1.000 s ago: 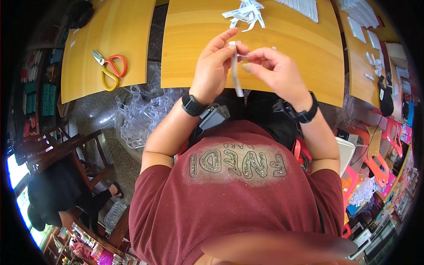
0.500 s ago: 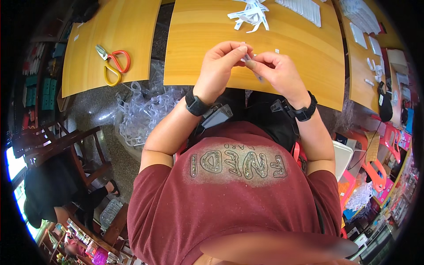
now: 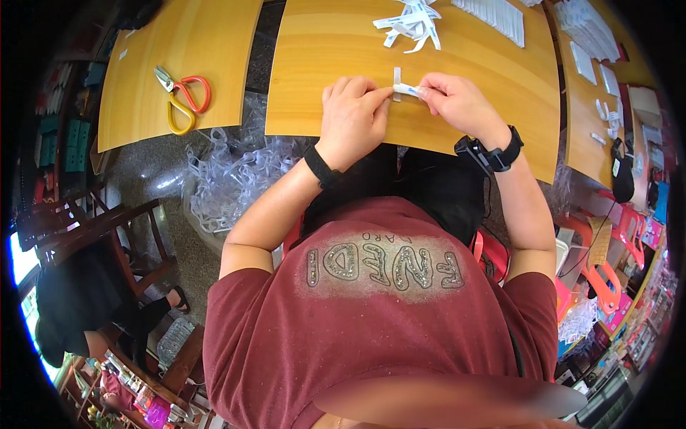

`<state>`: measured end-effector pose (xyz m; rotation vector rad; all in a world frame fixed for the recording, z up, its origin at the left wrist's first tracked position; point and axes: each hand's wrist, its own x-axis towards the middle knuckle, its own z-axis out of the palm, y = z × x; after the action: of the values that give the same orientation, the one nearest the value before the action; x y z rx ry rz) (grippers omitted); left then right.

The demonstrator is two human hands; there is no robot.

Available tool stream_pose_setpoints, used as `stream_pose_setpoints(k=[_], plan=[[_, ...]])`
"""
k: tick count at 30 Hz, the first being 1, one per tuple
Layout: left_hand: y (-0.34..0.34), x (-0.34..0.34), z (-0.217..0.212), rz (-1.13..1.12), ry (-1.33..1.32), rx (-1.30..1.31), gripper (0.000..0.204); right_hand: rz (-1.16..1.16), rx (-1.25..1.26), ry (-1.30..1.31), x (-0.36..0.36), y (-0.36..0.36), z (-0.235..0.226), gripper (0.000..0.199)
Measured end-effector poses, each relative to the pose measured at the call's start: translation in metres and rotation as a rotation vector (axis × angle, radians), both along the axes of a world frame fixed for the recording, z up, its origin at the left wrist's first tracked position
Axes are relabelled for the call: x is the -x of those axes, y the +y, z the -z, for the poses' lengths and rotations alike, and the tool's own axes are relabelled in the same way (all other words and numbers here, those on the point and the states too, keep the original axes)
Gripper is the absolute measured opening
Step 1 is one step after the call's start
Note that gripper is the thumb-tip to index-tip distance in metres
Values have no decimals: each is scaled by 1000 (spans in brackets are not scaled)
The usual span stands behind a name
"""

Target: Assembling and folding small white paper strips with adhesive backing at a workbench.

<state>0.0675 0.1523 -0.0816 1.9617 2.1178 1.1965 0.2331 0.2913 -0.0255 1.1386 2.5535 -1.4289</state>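
Observation:
A small white strip (image 3: pixel 401 86) lies folded at a right angle on the yellow wooden table (image 3: pixel 321 57), pinched between both hands. My left hand (image 3: pixel 351 114) presses its near end with thumb and forefinger. My right hand (image 3: pixel 457 104) holds the other end by the fingertips. Each wrist wears a black band. A loose heap of white strips (image 3: pixel 413 21) lies farther back on the same table, beside a neat row of white strips (image 3: pixel 493 14).
Scissors with orange and yellow handles (image 3: pixel 182 96) lie on a second yellow table (image 3: pixel 136 93) to the left. Clear plastic scraps (image 3: pixel 229 179) pile on the floor between the tables. More white pieces (image 3: pixel 589 39) sit on a table at right. A person in black (image 3: pixel 78 300) sits lower left.
Both hands have come down from in front of me to the table top, and the white strip, held upright before, now lies folded flat under the fingers.

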Motion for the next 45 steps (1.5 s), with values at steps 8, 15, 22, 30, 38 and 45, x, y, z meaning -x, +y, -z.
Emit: stream_pose_setpoints(k=[8,15,22,30,38,45], plan=[[-1,0,0,14,26,-3,18,-68,-108,-117,11,7,2,24],[-1,0,-1,14,25,-15,18,-53,-127,-174,17,10,2,25],[1,-4,-1,-14,42,-48,27,-76,-113,-212,20,12,0,26],[-2,0,-7,48,169,11,29,41,284,-100,-29,43,-11,22],[-2,0,-4,50,201,36,31,193,174,-120,-56,37,-8,24],[-2,-1,-7,50,191,58,30,204,115,-173,-57,33,0,30]])
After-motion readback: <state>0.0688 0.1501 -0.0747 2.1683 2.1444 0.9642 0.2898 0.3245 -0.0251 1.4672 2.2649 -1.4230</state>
